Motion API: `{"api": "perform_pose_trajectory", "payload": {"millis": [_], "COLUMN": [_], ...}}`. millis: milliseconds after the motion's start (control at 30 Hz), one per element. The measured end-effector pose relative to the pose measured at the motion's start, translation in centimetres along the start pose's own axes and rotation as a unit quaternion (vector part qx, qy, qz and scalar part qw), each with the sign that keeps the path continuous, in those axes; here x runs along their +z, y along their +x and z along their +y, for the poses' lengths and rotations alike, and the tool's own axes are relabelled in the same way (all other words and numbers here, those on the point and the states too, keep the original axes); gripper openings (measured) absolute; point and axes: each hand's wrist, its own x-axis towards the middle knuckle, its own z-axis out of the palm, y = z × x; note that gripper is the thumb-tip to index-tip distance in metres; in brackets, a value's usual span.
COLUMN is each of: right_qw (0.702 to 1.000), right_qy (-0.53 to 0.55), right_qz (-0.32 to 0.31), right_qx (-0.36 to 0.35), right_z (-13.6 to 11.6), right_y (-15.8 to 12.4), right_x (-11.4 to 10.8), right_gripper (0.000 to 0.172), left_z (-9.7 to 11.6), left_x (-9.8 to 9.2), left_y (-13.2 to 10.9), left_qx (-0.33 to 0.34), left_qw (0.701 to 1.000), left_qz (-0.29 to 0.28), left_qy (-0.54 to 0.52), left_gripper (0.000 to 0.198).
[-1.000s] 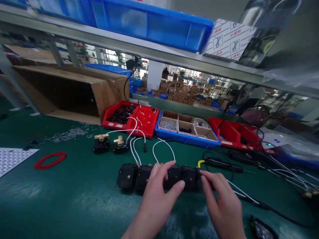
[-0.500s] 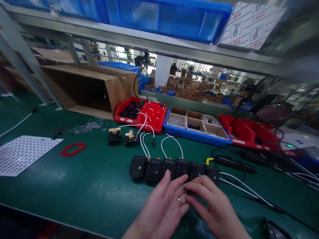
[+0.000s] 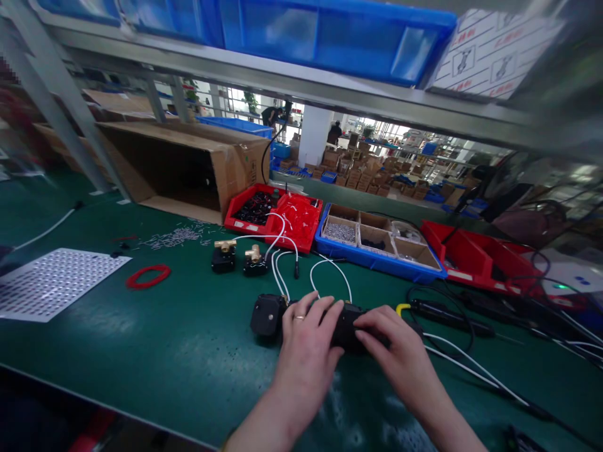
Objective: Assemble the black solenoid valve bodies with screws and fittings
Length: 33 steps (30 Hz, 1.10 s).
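- Head view: your right hand (image 3: 400, 342) is bringing its thumb and forefinger close together at the black box (image 3: 347, 326) between your hands; they are standing narrow, but you are not showing whether anything small is caught between them.
- Your left hand (image 3: 308, 342) is lying palm down across the row, its fingers slightly spread; whether they are gripping or only resting, I cannot tell.
- Half a second ago you were holding that left palm upturned in front of the row, with the right fingertips meeting it; now it is covering the boxes and the right fingers are working beside it. You are probably steadying the row with one hand while doing fine work with the other.
- Around your hands, the row of black boxes is sitting on the green bench (image 3: 198, 339) right in front of you; the end box (image 3: 269, 317) is showing clear, while your hands are hiding most others.
- White cables (image 3: 279, 279) are looping up behind the row.
- Farther out, a black screwdriver (image 3: 452, 319) is lying to the right, and two brass fittings (image 3: 254, 253) are sitting on separate boxes behind, to the left.
- Beyond these, a blue tray (image 3: 377, 258) is standing between red bins.
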Motion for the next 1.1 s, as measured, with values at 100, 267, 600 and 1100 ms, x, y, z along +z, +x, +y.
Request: {"api": "perform_pose_trajectory", "payload": {"millis": [100, 267, 600, 1100], "right_qw": [0.999, 0.996, 0.988, 0.921], "right_qy": [-0.023, -0.071, -0.123, -0.288], "right_qz": [-0.021, -0.042, -0.015, -0.011], "right_qx": [-0.010, -0.039, -0.096, -0.260], "right_z": [0.2, 0.3, 0.5, 0.8], "right_y": [1.4, 2.2, 1.5, 0.1], "right_x": [0.6, 1.5, 2.7, 2.4], "right_gripper": [0.014, 0.017, 0.017, 0.030], "left_z": [-0.4, -0.2, -0.7, -0.6], "left_x": [0.8, 1.0, 1.1, 0.9], "left_y": [1.0, 1.4, 1.6, 1.7], "left_qx": [0.024, 0.034, 0.049, 0.051], "left_qw": [0.998, 0.997, 0.997, 0.997], "left_qz": [-0.019, -0.018, -0.006, -0.015], "left_qy": [0.055, 0.073, 0.056, 0.047], "left_gripper": [0.076, 0.062, 0.058, 0.046]}}
